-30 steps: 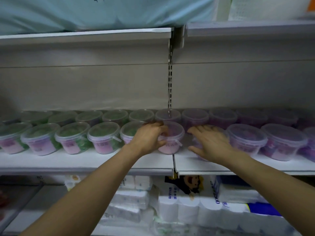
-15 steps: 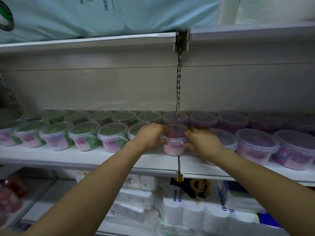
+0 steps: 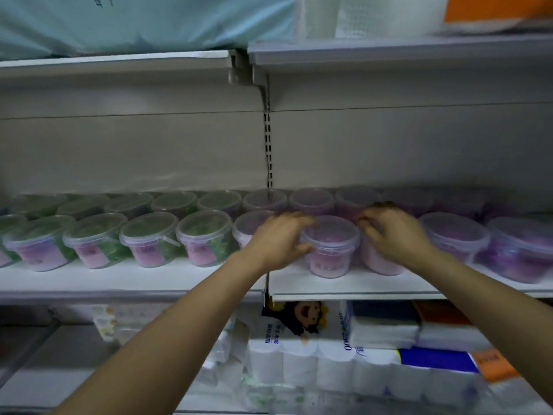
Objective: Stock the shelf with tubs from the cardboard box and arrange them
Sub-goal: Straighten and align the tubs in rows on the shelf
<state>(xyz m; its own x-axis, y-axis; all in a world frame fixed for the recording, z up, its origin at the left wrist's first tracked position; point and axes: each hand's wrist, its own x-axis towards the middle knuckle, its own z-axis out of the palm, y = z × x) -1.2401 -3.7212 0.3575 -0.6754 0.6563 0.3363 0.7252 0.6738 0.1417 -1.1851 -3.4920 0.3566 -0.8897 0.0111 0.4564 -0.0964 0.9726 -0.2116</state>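
The left hand [image 3: 281, 241] grips the left side of a pink tub [image 3: 330, 250] standing at the front of the shelf [image 3: 344, 284]. The right hand [image 3: 395, 235] lies with curled fingers over the neighbouring tub [image 3: 377, 262]; whether it grips that tub cannot be told.

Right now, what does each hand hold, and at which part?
The left hand grips the clear plastic tub with pink filling at its left rim and side. The right hand curls over the top of the neighbouring pink tub.
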